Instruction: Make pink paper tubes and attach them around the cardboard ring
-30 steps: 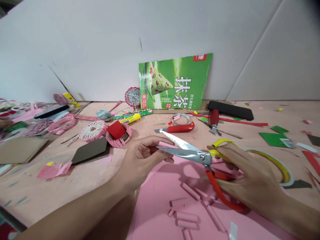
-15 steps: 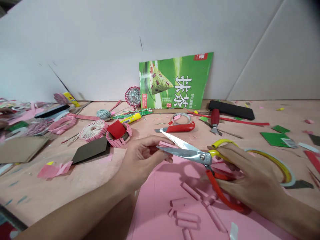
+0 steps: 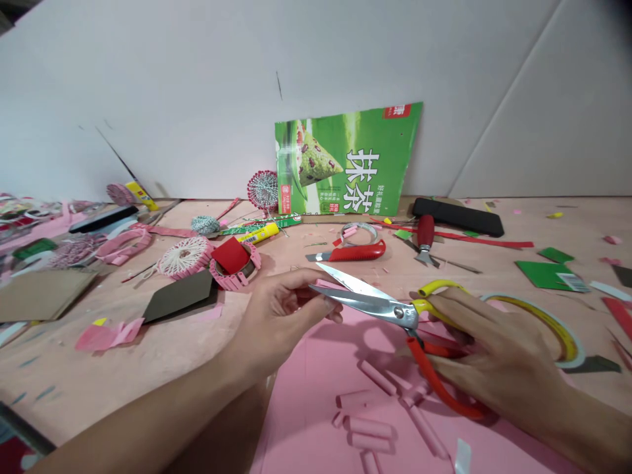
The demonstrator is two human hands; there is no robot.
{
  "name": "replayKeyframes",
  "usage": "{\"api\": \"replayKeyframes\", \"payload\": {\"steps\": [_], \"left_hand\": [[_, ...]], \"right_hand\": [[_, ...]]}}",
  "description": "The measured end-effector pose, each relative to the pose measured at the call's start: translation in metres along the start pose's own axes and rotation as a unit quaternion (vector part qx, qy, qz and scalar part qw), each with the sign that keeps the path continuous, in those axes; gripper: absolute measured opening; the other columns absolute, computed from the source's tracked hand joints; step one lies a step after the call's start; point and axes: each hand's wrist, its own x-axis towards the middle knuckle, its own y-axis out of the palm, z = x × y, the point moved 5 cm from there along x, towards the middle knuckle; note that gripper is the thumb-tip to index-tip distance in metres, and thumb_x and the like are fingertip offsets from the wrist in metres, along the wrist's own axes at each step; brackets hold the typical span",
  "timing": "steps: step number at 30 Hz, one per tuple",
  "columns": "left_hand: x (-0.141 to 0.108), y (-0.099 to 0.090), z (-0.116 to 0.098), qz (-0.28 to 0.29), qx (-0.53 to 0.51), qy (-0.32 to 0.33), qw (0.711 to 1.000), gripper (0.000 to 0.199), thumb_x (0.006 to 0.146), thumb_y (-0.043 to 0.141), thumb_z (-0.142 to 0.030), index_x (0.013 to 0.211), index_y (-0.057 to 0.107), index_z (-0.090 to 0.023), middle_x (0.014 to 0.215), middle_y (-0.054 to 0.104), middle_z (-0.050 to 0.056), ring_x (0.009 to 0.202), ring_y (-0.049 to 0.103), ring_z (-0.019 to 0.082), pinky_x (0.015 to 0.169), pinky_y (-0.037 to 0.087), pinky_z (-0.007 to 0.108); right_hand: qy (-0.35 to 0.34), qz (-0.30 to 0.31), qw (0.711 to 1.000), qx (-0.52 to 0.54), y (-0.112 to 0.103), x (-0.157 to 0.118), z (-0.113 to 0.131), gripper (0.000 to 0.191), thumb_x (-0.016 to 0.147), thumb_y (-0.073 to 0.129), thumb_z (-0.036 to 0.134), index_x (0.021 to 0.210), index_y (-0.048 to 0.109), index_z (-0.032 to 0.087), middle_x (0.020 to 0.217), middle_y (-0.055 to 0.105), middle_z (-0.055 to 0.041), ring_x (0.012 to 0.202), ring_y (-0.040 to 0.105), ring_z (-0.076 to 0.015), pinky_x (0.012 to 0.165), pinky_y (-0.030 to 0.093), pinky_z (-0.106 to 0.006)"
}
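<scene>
My right hand (image 3: 498, 355) has its fingers in the handles of a pair of scissors (image 3: 402, 313), one handle yellow and one red. The blades point left and stand apart. My left hand (image 3: 281, 316) pinches a small pink paper roll (image 3: 332, 284), partly hidden behind the blades and my fingers. The blade tips reach my left fingertips, with the roll between the blades. Below both hands lies a pink sheet (image 3: 306, 408) with several short pink paper tubes (image 3: 370, 426) loose on it.
A red utility knife (image 3: 358, 251), a red-handled tool (image 3: 425, 237) and a black case (image 3: 459, 216) lie behind my hands. A green package panel (image 3: 375, 145) leans on the white wall. To the left are a dark card (image 3: 180, 296), a pink-rimmed ring (image 3: 251, 263) and a glue stick (image 3: 259, 233); tape (image 3: 553, 322) lies right.
The scissor blades have closed slightly around the pink paper roll. Both hands stay in nearly the same place, and the things on the table have not moved.
</scene>
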Motion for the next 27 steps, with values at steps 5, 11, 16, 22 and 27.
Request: {"api": "replayKeyframes", "payload": {"steps": [5, 11, 16, 22, 27], "left_hand": [[0.001, -0.001, 0.003, 0.003, -0.019, -0.005, 1.000, 0.005, 0.084, 0.078, -0.014, 0.083, 0.082, -0.016, 0.078, 0.075, 0.005, 0.069, 0.070, 0.014, 0.069, 0.062, 0.023], [0.001, -0.001, 0.003, 0.003, 0.002, -0.005, 1.000, 0.013, 0.088, 0.072, -0.010, 0.085, 0.083, -0.017, 0.079, 0.075, 0.003, 0.071, 0.069, 0.013, 0.070, 0.062, 0.021], [-0.003, -0.003, 0.010, 0.003, 0.025, -0.018, 1.000, 0.008, 0.090, 0.074, -0.017, 0.090, 0.082, -0.016, 0.084, 0.076, 0.006, 0.078, 0.070, 0.016, 0.074, 0.062, 0.025], [0.000, -0.002, 0.008, 0.004, 0.000, -0.022, 1.000, 0.010, 0.087, 0.074, -0.013, 0.082, 0.082, -0.016, 0.079, 0.075, 0.004, 0.074, 0.070, 0.014, 0.072, 0.062, 0.023], [0.004, -0.003, 0.004, 0.002, -0.011, -0.015, 1.000, 0.014, 0.086, 0.072, -0.009, 0.082, 0.083, -0.016, 0.076, 0.075, 0.003, 0.073, 0.071, 0.013, 0.072, 0.061, 0.020]], "right_hand": [[0.003, 0.007, 1.000, -0.004, 0.000, 0.000, -0.001, 0.050, 0.103, 0.044, 0.059, 0.083, 0.066, 0.019, 0.069, 0.065, 0.0001, 0.043, 0.051, -0.0099, 0.040, 0.038, -0.024], [0.006, 0.009, 1.000, 0.009, 0.001, 0.000, -0.002, 0.045, 0.102, 0.049, 0.057, 0.081, 0.063, 0.020, 0.064, 0.057, 0.0027, 0.042, 0.045, -0.0096, 0.042, 0.036, -0.023], [0.005, 0.009, 1.000, 0.008, 0.003, -0.005, -0.004, 0.042, 0.100, 0.051, 0.056, 0.073, 0.053, 0.023, 0.056, 0.040, 0.0067, 0.040, 0.034, -0.0107, 0.042, 0.031, -0.026], [0.012, 0.034, 0.999, 0.017, 0.007, -0.013, -0.008, 0.030, 0.096, 0.056, 0.046, 0.076, 0.052, 0.024, 0.058, 0.044, 0.0059, 0.042, 0.040, -0.0110, 0.043, 0.034, -0.025], [0.013, 0.018, 1.000, -0.014, 0.005, -0.009, -0.005, 0.026, 0.094, 0.054, 0.043, 0.085, 0.063, 0.021, 0.055, 0.048, 0.0052, 0.037, 0.042, -0.0115, 0.038, 0.029, -0.026]]}}
